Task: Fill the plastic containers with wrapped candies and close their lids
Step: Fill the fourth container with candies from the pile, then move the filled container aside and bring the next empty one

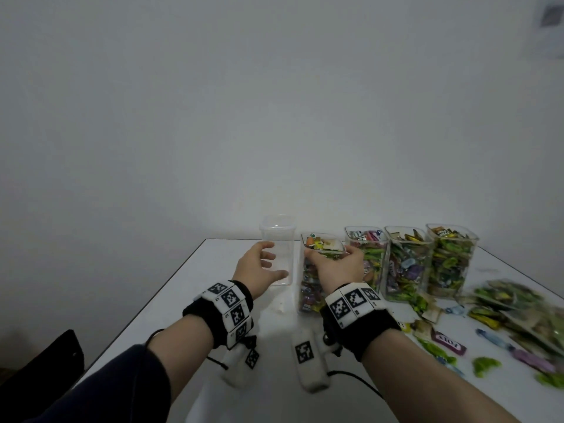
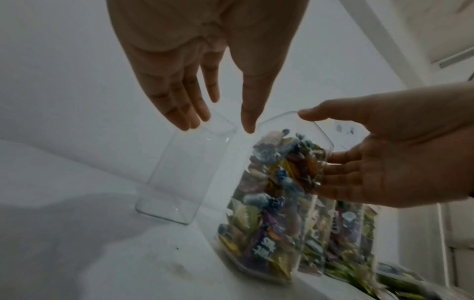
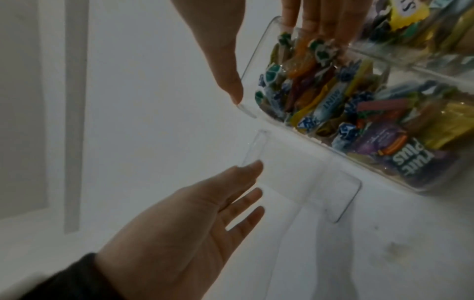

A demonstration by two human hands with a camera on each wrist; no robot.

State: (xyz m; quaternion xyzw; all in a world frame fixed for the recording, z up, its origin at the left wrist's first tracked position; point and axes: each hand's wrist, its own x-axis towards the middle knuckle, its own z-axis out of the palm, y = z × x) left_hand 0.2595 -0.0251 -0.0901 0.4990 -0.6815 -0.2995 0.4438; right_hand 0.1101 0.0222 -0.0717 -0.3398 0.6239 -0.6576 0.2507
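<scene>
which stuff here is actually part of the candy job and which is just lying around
Part of the job:
- empty container
- filled containers
- container in the right hand
- loose wrapped candies

Just lying about:
- dark chair
- white table, only the work surface

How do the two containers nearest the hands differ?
The empty container holds nothing; the candy container is filled almost to the rim. The left hand is open at the empty container; the right hand holds the candy container near its top. Both are clear, tall and lidless.
</scene>
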